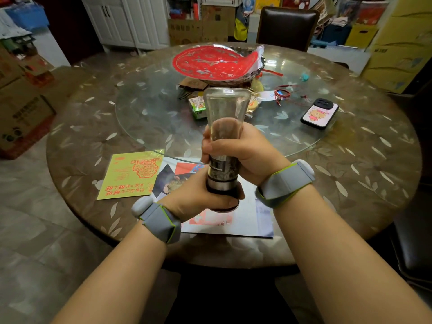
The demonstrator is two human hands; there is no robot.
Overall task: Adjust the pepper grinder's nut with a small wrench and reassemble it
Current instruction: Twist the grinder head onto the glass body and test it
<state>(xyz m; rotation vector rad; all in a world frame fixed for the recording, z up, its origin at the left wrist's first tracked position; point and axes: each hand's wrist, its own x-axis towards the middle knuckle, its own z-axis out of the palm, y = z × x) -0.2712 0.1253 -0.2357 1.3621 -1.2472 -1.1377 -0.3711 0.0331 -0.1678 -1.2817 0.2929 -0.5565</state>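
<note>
Head view: both hands are up in the middle, wrapped around the pepper grinder (224,146), which is held clear of the bench (350,174), its clear glass end pointing away toward the far side. The right hand (243,153) grips the glass body around its middle, fingers (208,147) curled and pressed tight across the front of it. The left hand (198,197) holds the dark cap end nearest the person, its fingers closed around the cap just below the silver band. Peppercorns show through the glass between the two grips. Each wrist wears a grey band (284,183) with green edging.

Directly beneath the fingers lies a printed sheet (247,220), and left of them a yellow envelope (131,174) with red print. Beyond the fingers, on the glass turntable (149,113), sit a red patterned plate (215,61) and a small green carton (197,108). To the far right of the fingers, a phone (319,113) lies with its pink cartoon case up, red cable (284,93) coiled behind it. No wrench or nut shows from here.
</note>
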